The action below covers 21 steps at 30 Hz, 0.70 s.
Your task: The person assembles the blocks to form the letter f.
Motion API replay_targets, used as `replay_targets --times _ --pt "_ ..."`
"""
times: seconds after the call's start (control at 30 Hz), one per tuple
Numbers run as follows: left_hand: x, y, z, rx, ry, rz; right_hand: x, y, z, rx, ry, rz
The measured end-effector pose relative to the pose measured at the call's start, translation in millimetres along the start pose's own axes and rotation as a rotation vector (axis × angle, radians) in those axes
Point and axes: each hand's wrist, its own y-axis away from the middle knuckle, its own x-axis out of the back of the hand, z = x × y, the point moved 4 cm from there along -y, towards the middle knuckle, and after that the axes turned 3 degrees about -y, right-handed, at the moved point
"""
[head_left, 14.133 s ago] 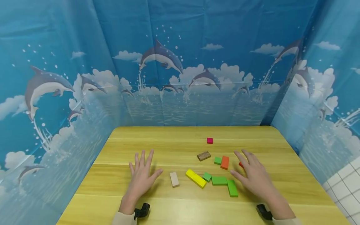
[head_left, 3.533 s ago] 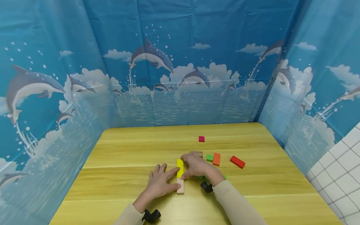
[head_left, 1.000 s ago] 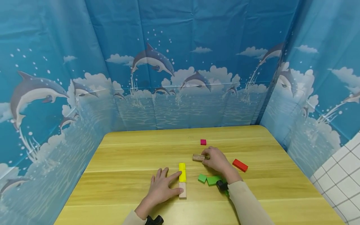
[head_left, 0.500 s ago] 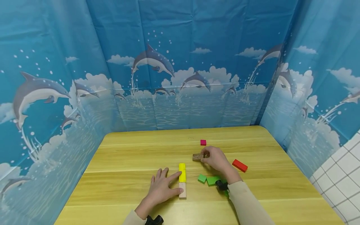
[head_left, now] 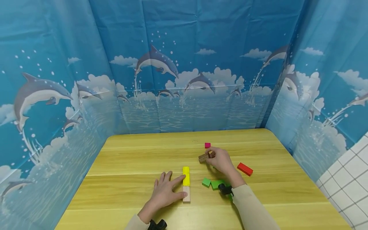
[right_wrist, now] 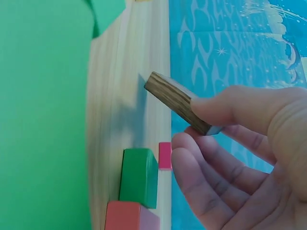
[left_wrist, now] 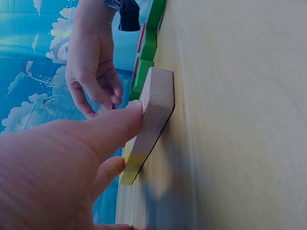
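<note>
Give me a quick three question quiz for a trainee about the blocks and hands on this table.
1. True or false: the right hand pinches the dark brown block clear of the table.
2. Which block touches the yellow block end to end? A red, B pale wooden, C pink.
3. Fill in: the left hand rests its fingers against the ___ side of that row.

Key: 1 true; 2 B; 3 left.
</note>
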Motion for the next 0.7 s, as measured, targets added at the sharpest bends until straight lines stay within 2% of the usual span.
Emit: replay_targets --times 0.3,0.53,0.7 --pt "3.2 -1.6 2.9 -0.005 -0.003 0.017 -1.4 -5.0 -8.2 0.006 -0.099 0.043" --pt "-0.4 -1.3 1.2 -0.012 -0.003 0.02 -7.5 -7.8 -13.1 0.036 -0.134 0.07" --pt "-1.1 -1.0 -0.4 -0.011 -0.01 0.012 -12.5 -9.9 -12.9 0.016 -0.155 0.072"
